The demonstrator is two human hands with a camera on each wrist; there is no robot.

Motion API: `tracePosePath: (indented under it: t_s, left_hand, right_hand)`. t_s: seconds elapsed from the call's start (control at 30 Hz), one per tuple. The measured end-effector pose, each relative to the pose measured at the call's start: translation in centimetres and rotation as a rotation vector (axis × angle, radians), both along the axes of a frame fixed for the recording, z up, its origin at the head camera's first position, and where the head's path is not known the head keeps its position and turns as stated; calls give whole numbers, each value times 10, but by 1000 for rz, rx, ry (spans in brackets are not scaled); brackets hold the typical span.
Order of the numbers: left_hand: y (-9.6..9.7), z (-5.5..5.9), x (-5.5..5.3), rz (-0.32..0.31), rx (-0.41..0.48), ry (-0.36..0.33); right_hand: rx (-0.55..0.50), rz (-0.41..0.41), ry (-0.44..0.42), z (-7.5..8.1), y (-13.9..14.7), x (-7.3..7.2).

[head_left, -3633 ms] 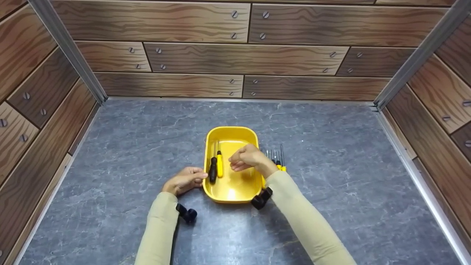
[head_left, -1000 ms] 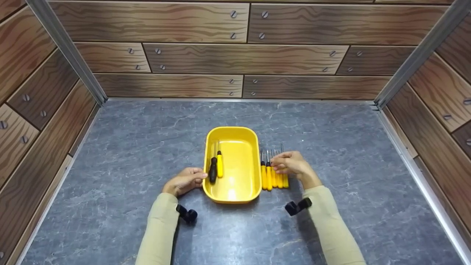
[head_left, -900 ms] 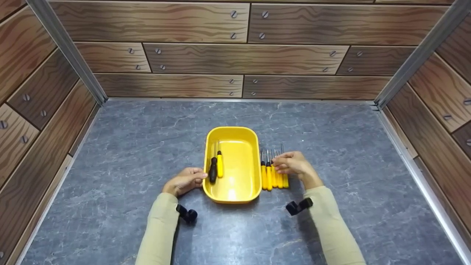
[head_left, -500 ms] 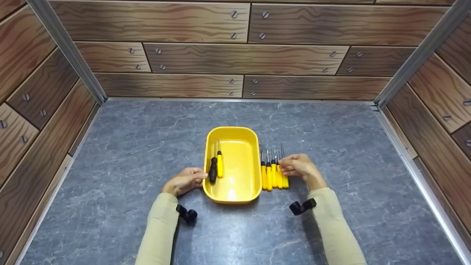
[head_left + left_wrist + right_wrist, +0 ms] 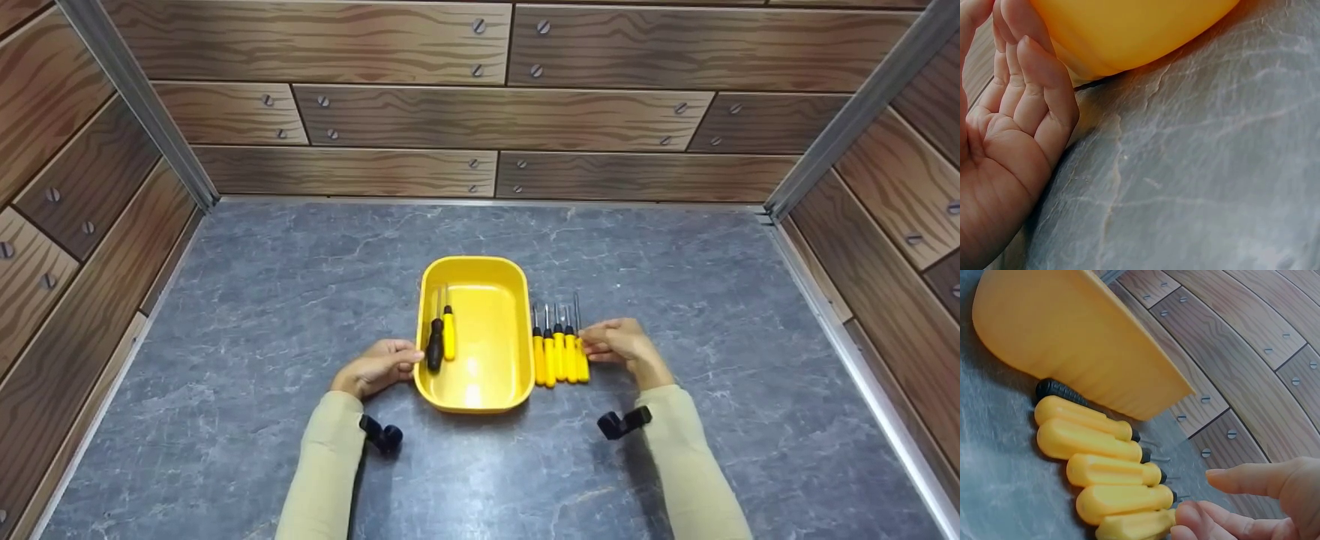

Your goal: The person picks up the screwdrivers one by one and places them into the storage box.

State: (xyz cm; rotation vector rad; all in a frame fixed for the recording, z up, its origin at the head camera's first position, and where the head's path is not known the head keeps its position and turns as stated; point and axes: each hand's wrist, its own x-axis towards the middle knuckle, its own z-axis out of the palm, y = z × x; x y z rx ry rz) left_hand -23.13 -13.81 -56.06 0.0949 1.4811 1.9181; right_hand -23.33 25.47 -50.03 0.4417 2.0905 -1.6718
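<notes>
Tray (image 5: 491, 341) in overhead and wrist views

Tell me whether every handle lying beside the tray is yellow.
No: in the right wrist view, a black handle lies between the yellow handles and the tray.

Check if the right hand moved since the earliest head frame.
Yes: right hand went rightward, from over the unmoved yellow tray to the rightmost yellow-handled screwdriver.

Enclosed work booth (image 5: 892, 202); wood-plank-patterned panels (image 5: 502, 116), metal corner posts (image 5: 135, 97), grey marbled tabletop (image 5: 300, 277)
</notes>
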Motion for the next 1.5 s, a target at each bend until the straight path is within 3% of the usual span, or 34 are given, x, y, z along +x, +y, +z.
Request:
tracePosePath:
  t_s: [1.27, 1.5]
  left_hand:
    - [1, 2, 1, 13, 1, -10]
    - [0, -1, 0, 7, 8, 0]
  right_hand:
    - [140, -76, -96, -15, 0, 4]
    - [123, -83, -102, -17, 0, 4]
